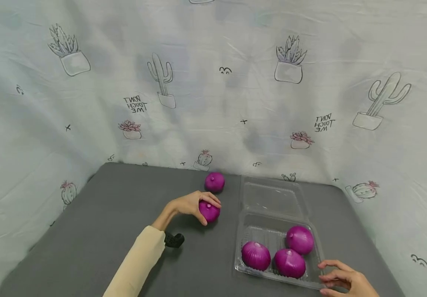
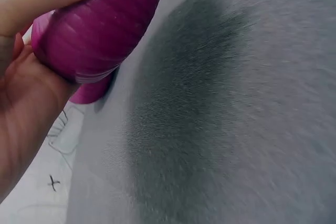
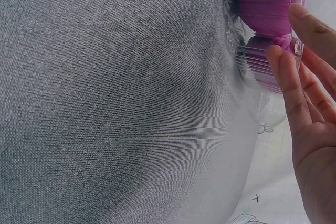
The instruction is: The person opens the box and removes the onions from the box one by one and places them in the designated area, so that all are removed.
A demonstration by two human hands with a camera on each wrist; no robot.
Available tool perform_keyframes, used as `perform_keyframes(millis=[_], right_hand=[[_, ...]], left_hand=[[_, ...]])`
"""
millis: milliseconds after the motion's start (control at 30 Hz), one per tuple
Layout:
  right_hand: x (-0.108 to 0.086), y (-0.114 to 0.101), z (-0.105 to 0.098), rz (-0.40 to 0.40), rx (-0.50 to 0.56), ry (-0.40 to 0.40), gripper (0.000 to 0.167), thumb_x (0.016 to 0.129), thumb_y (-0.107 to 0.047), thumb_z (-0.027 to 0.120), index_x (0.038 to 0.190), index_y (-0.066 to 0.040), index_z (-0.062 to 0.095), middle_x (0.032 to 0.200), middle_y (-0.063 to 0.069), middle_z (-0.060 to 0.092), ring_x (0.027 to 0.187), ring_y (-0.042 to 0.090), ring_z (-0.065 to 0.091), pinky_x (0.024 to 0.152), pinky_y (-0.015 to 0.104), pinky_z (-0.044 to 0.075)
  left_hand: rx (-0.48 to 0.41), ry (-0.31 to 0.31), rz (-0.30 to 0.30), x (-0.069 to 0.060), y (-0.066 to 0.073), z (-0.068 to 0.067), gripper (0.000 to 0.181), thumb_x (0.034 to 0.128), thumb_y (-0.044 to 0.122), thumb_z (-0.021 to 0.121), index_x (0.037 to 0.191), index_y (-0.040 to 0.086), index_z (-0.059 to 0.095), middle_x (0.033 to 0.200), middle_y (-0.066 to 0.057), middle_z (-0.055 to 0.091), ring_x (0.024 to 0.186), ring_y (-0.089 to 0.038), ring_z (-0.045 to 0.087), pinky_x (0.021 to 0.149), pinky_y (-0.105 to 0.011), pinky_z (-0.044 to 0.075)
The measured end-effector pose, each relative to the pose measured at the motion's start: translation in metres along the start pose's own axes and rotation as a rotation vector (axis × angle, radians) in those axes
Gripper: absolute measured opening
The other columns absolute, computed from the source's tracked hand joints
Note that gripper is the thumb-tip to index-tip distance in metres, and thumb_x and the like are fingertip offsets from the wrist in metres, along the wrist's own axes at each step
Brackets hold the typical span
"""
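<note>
My left hand [image 1: 189,204] grips a purple onion [image 1: 210,212] from the side, its thumb at the front and its fingers over the top. In the left wrist view this onion [image 2: 105,30] appears slightly raised, with a dark shadow beside it. Another onion [image 1: 214,182] sits just behind, near the back edge. To the right lies a clear plastic clamshell box [image 1: 261,233], lid folded back, holding three onions, one of them [image 1: 300,240] at its right side. My right hand [image 1: 347,280] is at the box's front right corner, fingers loosely extended; the right wrist view shows fingertips [image 3: 275,53] against its wall.
A grey cloth-covered table [image 1: 124,198] carries everything. The transparent lid [image 1: 269,198] lies flat behind the box. A pale curtain [image 1: 206,90] with cactus drawings encloses the back and sides. A black object [image 1: 174,240] shows beneath my left wrist.
</note>
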State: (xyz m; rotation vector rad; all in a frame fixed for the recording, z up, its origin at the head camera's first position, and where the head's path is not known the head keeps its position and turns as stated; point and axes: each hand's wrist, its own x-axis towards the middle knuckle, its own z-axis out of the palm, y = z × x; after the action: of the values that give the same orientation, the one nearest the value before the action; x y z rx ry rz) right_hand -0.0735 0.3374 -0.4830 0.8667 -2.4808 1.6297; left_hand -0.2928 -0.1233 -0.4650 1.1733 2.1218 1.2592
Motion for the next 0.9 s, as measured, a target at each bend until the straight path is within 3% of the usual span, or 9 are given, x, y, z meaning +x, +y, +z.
perform_keyframes(millis=[100,267,500,700,800,900], right_hand=[[0.001,0.001,-0.001,-0.021,0.024,-0.019,0.028,0.074,0.020,0.069,0.094,0.001,0.070,0.120,-0.013,0.057,0.089,0.009,0.067,0.068,0.022,0.056],[0.002,0.007,-0.003,-0.123,0.146,-0.093,0.038,0.071,0.029,0.063,0.102,0.009,0.066,0.128,-0.009,0.054,0.098,0.010,0.066,0.072,0.022,0.056],[0.002,0.015,-0.006,-0.184,0.190,-0.116,0.045,0.068,0.033,0.061,0.106,0.009,0.065,0.131,-0.006,0.052,0.101,0.011,0.066,0.073,0.022,0.055],[0.001,0.016,-0.006,-0.183,0.219,-0.141,0.044,0.068,0.034,0.060,0.105,0.010,0.065,0.131,-0.006,0.053,0.101,0.012,0.066,0.074,0.023,0.055],[0.002,0.015,-0.005,-0.162,0.205,-0.118,0.041,0.069,0.032,0.061,0.103,0.010,0.066,0.129,-0.005,0.054,0.099,0.012,0.066,0.073,0.023,0.056],[0.003,0.014,-0.004,-0.159,0.206,-0.108,0.041,0.069,0.032,0.061,0.102,0.010,0.066,0.128,-0.004,0.054,0.099,0.013,0.067,0.073,0.023,0.056]], left_hand=[[-0.019,0.082,-0.018,0.006,-0.009,-0.005,0.062,0.0663,0.000,0.085,0.124,-0.001,0.063,0.131,-0.006,0.055,0.124,-0.025,0.043,0.095,-0.033,0.046],[-0.040,0.200,-0.080,0.007,-0.025,-0.005,0.057,0.0710,0.004,0.084,0.124,0.003,0.063,0.136,-0.009,0.050,0.125,-0.029,0.043,0.095,-0.035,0.047],[-0.050,0.216,-0.089,0.009,-0.027,-0.002,0.049,0.0732,0.003,0.082,0.119,0.005,0.065,0.136,-0.016,0.048,0.124,-0.032,0.042,0.094,-0.040,0.047],[-0.060,0.175,-0.132,0.002,-0.021,0.005,0.055,0.0763,0.006,0.078,0.128,0.005,0.059,0.140,-0.013,0.040,0.127,-0.031,0.037,0.094,-0.041,0.046],[-0.027,0.175,-0.105,0.000,-0.021,0.006,0.057,0.0760,0.005,0.079,0.129,0.006,0.059,0.141,-0.013,0.039,0.130,-0.031,0.034,0.097,-0.044,0.043],[0.028,0.215,-0.068,-0.002,-0.024,0.006,0.057,0.0739,0.004,0.081,0.127,0.009,0.062,0.140,-0.012,0.042,0.129,-0.031,0.035,0.099,-0.048,0.040]])
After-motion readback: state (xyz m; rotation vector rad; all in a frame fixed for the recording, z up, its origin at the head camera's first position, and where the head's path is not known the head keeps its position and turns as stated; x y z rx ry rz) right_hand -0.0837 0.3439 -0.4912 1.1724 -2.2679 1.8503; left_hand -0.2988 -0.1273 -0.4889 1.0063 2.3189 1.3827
